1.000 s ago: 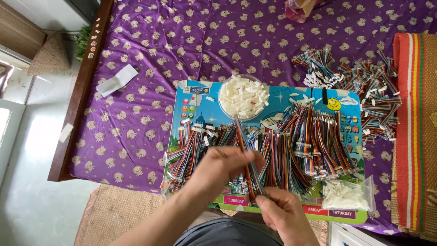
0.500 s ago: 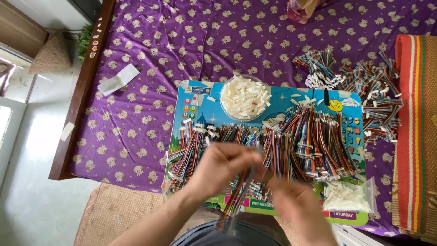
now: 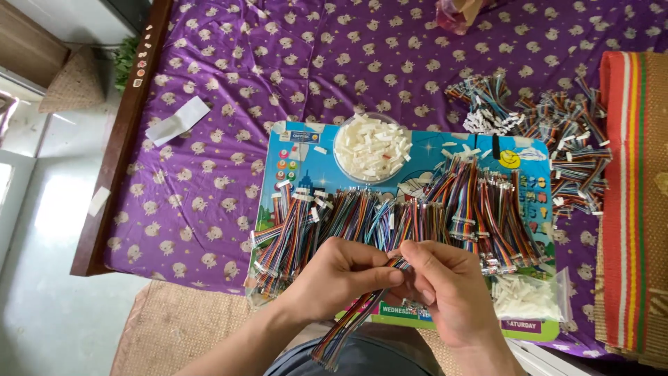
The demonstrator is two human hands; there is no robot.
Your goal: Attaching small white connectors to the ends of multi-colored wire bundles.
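A rainbow ribbon cable [image 3: 362,306] is pinched at its upper end between the left hand [image 3: 334,275] and right hand [image 3: 445,292], both grips closed on it, above the board's [image 3: 292,150] near edge. Sorted cables [image 3: 417,216] and a bowl [image 3: 372,147] of white connectors are kept within reach on the board, which lies on the bed [image 3: 223,83].

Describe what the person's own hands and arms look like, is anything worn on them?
Both hands are bare: the left hand and the right hand show no gloves, rings or bracelets. The left forearm is bare as far as the frame edge, with no sleeve or watch in sight. Only the right wrist shows, also uncovered. Fingernails look short and unpainted.
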